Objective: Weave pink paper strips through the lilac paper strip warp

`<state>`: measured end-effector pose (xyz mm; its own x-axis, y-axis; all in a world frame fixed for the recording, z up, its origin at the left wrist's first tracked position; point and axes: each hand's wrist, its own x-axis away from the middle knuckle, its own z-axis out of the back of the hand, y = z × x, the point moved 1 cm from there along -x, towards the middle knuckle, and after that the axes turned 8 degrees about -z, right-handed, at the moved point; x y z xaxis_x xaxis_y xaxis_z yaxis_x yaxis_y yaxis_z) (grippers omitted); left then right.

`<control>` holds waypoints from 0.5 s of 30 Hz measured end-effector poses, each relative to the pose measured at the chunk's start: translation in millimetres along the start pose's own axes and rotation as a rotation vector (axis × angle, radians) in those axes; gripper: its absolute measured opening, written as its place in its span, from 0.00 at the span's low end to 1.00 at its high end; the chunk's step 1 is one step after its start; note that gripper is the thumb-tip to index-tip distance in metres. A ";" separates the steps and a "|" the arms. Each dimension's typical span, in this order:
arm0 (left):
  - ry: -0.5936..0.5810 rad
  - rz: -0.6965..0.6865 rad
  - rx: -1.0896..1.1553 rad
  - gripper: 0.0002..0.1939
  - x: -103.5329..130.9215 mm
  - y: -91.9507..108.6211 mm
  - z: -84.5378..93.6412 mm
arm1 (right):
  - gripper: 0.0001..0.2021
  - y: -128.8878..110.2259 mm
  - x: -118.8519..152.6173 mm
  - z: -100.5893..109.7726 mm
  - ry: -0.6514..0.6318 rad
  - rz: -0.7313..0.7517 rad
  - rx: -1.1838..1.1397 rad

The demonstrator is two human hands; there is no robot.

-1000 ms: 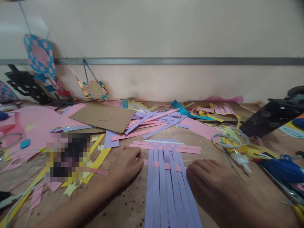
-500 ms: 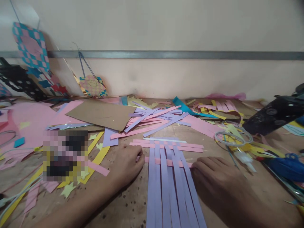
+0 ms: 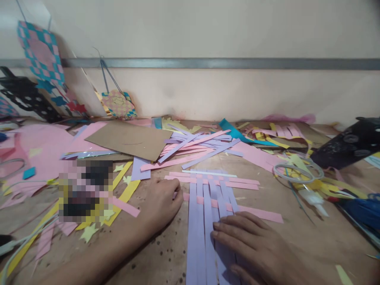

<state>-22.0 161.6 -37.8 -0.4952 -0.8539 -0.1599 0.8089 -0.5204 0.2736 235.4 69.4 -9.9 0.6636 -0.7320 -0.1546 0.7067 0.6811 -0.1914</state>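
Reaching in from both sides of the view, two bare hands work over paper strips on a wooden bench [image 3: 166, 257]. Long purple strips [image 3: 192, 233] lie side by side down the middle, running from the far edge of the piece toward the viewer. A pink strip [image 3: 264, 213] crosses them, passing over some and under others, its longer free end sticking out to the right.

The left hand [image 3: 164, 200] is curled beside the weave, thumb and fingers seeming to pinch the pink strip's left end, probably to stop it sliding. The right hand [image 3: 252, 241] lies palm down, fingers loosely spread across the purple strips on the right, pinching nothing visible; its weight likely keeps them flat and in line.

Just beyond, more pink strips [image 3: 243, 182] are woven close together below a thin white strip [image 3: 209, 173], leaving a gap before the nearer pink one.

Farther back, a heap of loose strips [image 3: 196, 148] overlaps a cardboard sheet [image 3: 130, 140], perhaps set there to leave working room. A glue bottle [image 3: 314, 200] lies to the right, apart from the weave.
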 end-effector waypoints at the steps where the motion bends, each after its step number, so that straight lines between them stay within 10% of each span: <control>1: -0.005 0.007 -0.012 0.10 0.1 0.1 -0.1 | 0.21 -0.5 -0.5 1.4 0.001 0.013 -0.011; 8: 0.061 -0.006 -0.034 0.06 2.2 0.5 0.6 | 0.24 1.4 4.2 1.8 0.014 0.033 0.012; 12: 0.195 -0.233 -0.033 0.15 14.7 22.6 6.3 | 0.23 2.2 7.1 -5.4 0.046 0.052 0.016; 15: 0.042 -0.445 0.012 0.19 27.0 44.9 5.9 | 0.21 2.6 8.8 -14.7 0.118 0.053 0.045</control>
<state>-0.9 115.2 -24.3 -0.7810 -0.5463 -0.3026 0.5160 -0.8374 0.1803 239.5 64.5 -26.0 0.6685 -0.6904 -0.2766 0.6837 0.7168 -0.1368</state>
